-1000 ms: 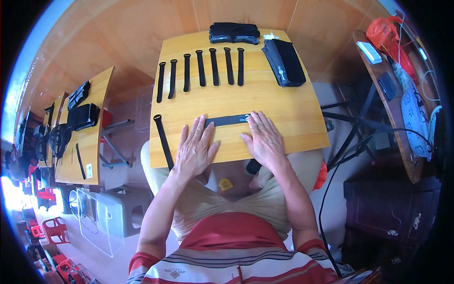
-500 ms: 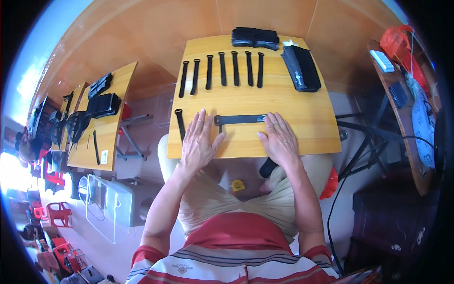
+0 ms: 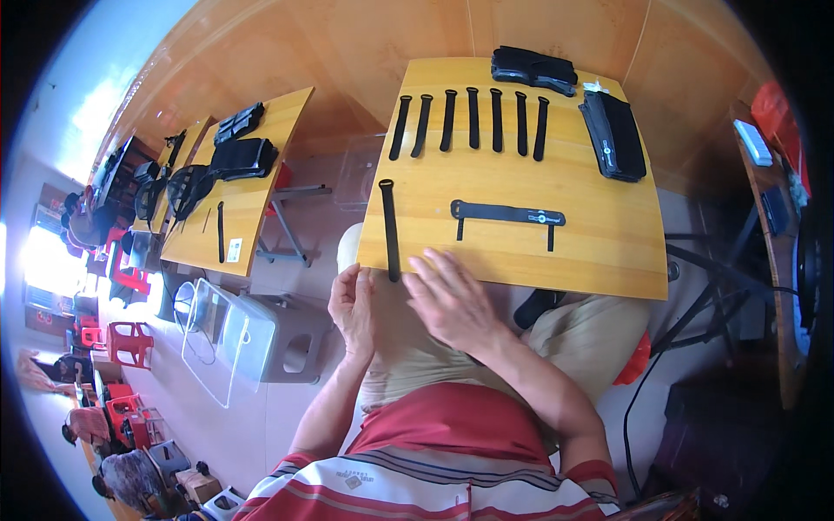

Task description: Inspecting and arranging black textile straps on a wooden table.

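Note:
My left hand is off the table's front left corner, its fingers curled together with nothing showing in them. My right hand reaches over the front edge, fingers stretched out and slightly blurred, holding nothing. Between the two lies a narrow black strap with a loop at its far end; its near end reaches the table edge. Beyond my right hand a wider black strap with a buckle end and a printed label lies crosswise. Two short dark strips stick out from under it toward me.
Several black looped straps lie in a row across the far part of the wooden table. Stacks of black straps sit at the back and far right. To the left are another table and a clear plastic bin.
Both hands have left the wide strap and drawn back to the front edge; the right hand has swung left. The left hand has gone from flat to curled. The view has turned left.

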Available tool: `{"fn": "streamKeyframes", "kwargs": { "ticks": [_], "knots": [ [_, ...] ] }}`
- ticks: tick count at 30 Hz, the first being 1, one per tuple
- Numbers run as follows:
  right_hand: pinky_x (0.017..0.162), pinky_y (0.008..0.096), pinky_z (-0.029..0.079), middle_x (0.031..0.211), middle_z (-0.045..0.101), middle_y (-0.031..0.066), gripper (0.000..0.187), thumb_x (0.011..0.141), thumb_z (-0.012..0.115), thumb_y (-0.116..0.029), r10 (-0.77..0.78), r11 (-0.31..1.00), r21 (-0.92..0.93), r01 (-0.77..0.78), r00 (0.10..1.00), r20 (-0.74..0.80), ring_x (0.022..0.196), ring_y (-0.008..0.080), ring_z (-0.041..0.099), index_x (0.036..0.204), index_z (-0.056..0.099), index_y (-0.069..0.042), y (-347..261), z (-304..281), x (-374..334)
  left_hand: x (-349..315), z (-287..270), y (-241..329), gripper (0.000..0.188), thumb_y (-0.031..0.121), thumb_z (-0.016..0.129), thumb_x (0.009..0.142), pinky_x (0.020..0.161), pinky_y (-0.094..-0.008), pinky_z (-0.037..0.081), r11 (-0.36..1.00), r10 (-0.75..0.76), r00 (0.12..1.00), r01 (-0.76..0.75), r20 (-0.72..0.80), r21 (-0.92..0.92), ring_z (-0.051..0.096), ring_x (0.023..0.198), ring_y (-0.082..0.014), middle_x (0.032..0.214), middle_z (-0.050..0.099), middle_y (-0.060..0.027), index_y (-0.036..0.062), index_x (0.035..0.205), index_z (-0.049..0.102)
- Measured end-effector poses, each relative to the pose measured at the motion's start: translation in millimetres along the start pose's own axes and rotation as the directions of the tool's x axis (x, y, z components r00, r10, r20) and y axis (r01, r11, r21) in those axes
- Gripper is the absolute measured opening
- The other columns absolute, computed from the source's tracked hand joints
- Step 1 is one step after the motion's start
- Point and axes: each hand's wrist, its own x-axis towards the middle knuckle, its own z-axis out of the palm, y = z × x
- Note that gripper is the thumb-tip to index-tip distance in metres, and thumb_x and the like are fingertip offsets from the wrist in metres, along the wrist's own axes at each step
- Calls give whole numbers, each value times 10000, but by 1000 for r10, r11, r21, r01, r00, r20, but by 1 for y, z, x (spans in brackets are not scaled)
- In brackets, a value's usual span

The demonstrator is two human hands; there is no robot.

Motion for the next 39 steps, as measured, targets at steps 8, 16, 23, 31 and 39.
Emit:
{"fn": "streamKeyframes", "kwargs": {
  "ticks": [8,16,23,31,39],
  "knots": [
    [1146,525,410,1335,633,163,297,941,585,-151,-92,986,-135,103,992,84,1304,368,542,1175,700,-8,11,82,28,-12,-17,-8,263,126,607,1051,766,-227,529,967,-158,986,164,48,-192,636,892,-94,1101,670,-62,3,1281,579],
    [731,384,591,947,753,147,153,890,751,-59,79,779,627,-4,993,-92,809,320,735,1026,725,6,-20,-2,18,-13,-29,41,396,98,724,927,1114,-461,415,744,370,807,-554,460,374,413,1432,-329,1488,507,-160,67,1310,628],
    [631,274,579,796,749,137,148,914,758,-40,282,815,563,-133,942,-185,691,191,743,1043,740,30,17,-55,-12,-19,-25,65,172,147,762,941,755,-282,538,977,-210,658,120,723,174,677,821,-124,857,728,-56,3,1026,722],
    [647,264,583,827,754,110,196,984,707,-120,710,484,705,-519,704,31,707,141,723,1092,734,41,66,-89,-54,23,20,62,186,147,714,992,682,-222,533,942,-309,593,297,744,154,640,744,-63,838,702,-27,-32,1044,711],
    [682,265,587,834,736,86,255,1001,698,-177,828,357,712,-605,558,59,721,126,706,1091,728,59,111,-92,-74,49,76,55,178,132,725,981,675,-227,546,964,-228,653,258,722,70,634,730,-69,828,703,-28,-40,1024,736]
  ]
}}
